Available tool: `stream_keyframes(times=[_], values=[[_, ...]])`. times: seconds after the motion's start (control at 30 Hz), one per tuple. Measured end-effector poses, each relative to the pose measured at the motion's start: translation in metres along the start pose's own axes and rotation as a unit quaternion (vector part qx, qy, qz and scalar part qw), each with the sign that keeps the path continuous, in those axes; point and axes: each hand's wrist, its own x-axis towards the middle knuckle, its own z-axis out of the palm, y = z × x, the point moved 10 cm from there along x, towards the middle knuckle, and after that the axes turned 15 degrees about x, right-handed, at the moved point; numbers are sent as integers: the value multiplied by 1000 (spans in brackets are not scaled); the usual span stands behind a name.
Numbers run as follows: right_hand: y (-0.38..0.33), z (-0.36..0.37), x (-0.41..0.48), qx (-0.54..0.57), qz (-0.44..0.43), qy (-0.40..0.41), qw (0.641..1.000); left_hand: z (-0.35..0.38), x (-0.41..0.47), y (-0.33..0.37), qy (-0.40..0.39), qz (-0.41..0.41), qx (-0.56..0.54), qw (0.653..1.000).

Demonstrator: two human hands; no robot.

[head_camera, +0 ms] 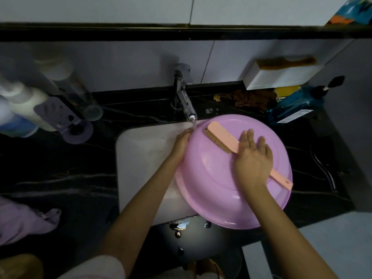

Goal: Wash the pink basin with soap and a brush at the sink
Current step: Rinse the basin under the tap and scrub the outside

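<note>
The pink basin (217, 184) lies upside down, tilted over the right side of the white sink (141, 154). My left hand (181, 143) grips its left rim beneath the running tap (184, 97). A pink long-handled brush (223, 137) rests bristles-down on the basin's underside. My right hand (253, 158) lies over the middle of the brush handle with fingers straight, pressing it against the basin. Water streams from the spout onto the basin's rim.
White bottles (26, 105) and a purple holder (66, 121) stand on the dark counter at the left. A blue pump bottle (296, 105), a brown cloth (251, 98) and a white box (281, 75) are at the back right. A purple cloth (24, 218) lies at the front left.
</note>
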Motion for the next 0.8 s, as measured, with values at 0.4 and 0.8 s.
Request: stream_keyframes(times=[0.4, 0.8], values=[[-16, 8, 5, -74, 32, -85, 993, -73, -86, -111, 157, -99, 62, 981], [-18, -11, 11, -97, 9, -105, 990, -19, -54, -88, 3, -156, -91, 984]])
